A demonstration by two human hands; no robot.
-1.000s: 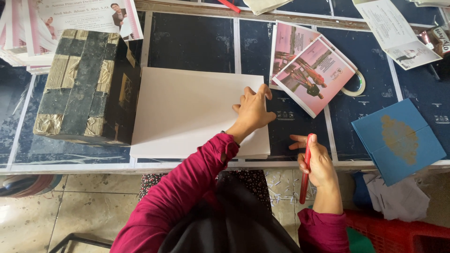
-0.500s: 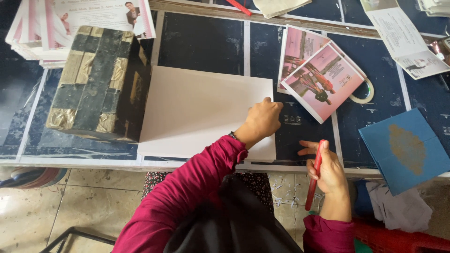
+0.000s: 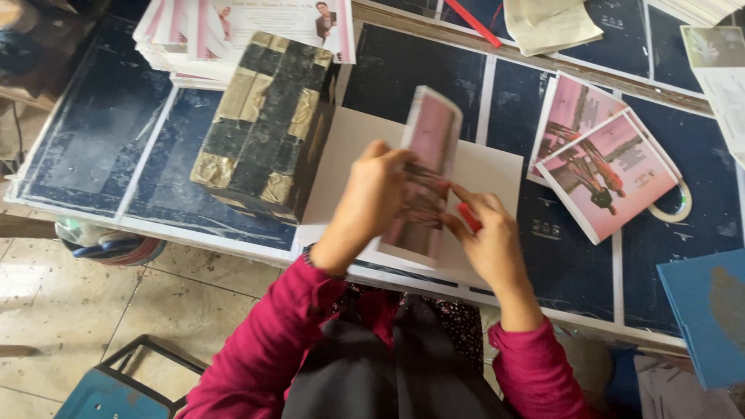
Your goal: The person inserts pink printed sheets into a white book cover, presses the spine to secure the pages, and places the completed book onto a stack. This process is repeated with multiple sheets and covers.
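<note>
While both hands grip it, a pink printed sheet, folded lengthwise (image 3: 425, 167), stands lifted over a white paper sheet (image 3: 497, 167) on the dark blue table (image 3: 411, 66).
Left hand (image 3: 372, 198) clasps the sheet's left side, fingers curled; right hand (image 3: 485, 233) pinches its right edge, with a red tool (image 3: 469, 217) under the fingers. A taped black block (image 3: 264, 124) sits just left; pink booklets (image 3: 601, 163) lie well right.

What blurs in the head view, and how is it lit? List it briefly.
Head view: the pink printed sheet between the left hand and right hand is smeared by motion; the taped block and the pink prints on the table stay fairly sharp; light is soft and even, with pale glare on the floor tiles.
</note>
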